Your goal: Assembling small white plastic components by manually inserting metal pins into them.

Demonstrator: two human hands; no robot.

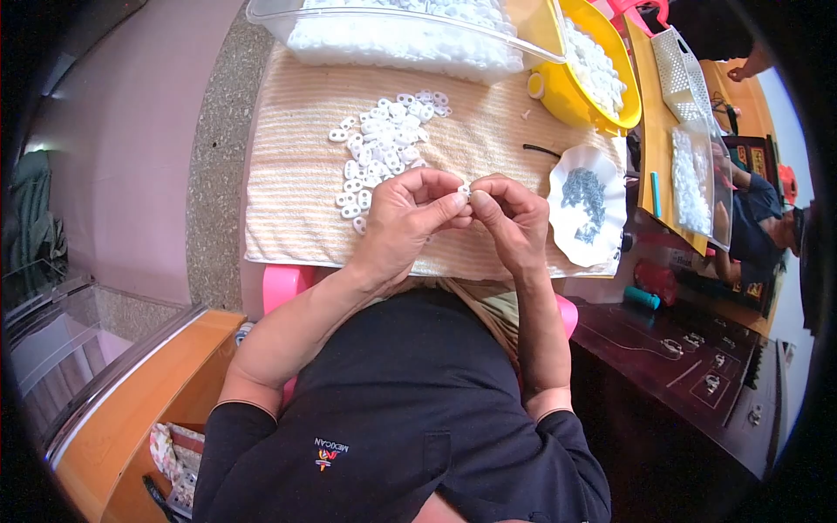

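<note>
Over the towel, my left hand (403,220) pinches a small white plastic piece (464,187) between thumb and forefinger. My right hand (516,218) meets it there, its thumb and forefinger closed against the piece's right side. Whatever lies between those right fingertips is too small and covered to make out. Just beyond my left hand spreads a loose pile of white oval two-hole pieces (384,139). To the right of my right hand stands a white fluted dish (602,170) with many tiny dark parts (584,202) in it.
A clear bin (384,35) of white pieces stands at the far edge of the striped towel (296,174). Beside it is a yellow tub (628,96), also filled. A thin black stick (541,150) lies near the dish. At far right, another person (754,218) sits by a table.
</note>
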